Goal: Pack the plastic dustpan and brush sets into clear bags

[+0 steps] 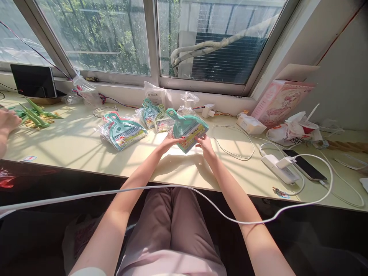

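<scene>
Between my two hands is a teal mini dustpan set with a printed yellow label, raised a little over the table and tilted. My left hand grips its lower left edge, and my right hand closes on its lower right side. To the left lies a pile of similar dustpan sets in clear wrap, one with a red-edged handle. Just behind the held one are a teal dustpan set and a yellow-green dustpan set.
A white cable hangs across in front of my arms. At right are a power strip, a phone, a tissue pack and a pink box. Another person's hand rests by green plastic pieces. A tablet stands behind.
</scene>
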Demonstrator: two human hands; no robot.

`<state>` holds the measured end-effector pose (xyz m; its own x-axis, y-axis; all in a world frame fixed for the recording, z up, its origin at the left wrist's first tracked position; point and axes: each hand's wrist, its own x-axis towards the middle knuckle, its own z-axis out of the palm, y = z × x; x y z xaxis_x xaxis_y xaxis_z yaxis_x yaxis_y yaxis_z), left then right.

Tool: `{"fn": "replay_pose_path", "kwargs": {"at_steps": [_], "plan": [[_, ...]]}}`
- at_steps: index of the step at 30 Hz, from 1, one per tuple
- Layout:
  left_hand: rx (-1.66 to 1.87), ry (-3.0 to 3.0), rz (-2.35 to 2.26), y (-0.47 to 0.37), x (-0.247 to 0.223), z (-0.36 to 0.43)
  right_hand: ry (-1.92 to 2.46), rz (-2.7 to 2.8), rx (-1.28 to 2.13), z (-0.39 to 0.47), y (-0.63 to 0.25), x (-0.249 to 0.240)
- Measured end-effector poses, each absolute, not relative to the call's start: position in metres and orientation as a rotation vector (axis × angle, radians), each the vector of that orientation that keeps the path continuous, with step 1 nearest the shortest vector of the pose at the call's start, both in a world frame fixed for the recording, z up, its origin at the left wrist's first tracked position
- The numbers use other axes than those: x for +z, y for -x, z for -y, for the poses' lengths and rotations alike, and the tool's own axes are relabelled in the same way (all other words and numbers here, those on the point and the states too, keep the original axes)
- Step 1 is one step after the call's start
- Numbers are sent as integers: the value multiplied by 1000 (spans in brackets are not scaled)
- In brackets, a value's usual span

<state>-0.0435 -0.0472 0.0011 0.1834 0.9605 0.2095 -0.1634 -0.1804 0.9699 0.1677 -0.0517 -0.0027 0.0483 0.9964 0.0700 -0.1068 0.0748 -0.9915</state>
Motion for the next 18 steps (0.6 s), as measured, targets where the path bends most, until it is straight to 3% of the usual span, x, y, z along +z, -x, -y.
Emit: {"fn": "replay_pose_path", "kwargs": {"at_steps": [10,18], "plan": [[1363,-1143,-647,27,5,59,1055,915,1048,44,-169,-6],[828,-1288,-634,5,-12,74,1022,855,1003,40,-173,-14]]}}
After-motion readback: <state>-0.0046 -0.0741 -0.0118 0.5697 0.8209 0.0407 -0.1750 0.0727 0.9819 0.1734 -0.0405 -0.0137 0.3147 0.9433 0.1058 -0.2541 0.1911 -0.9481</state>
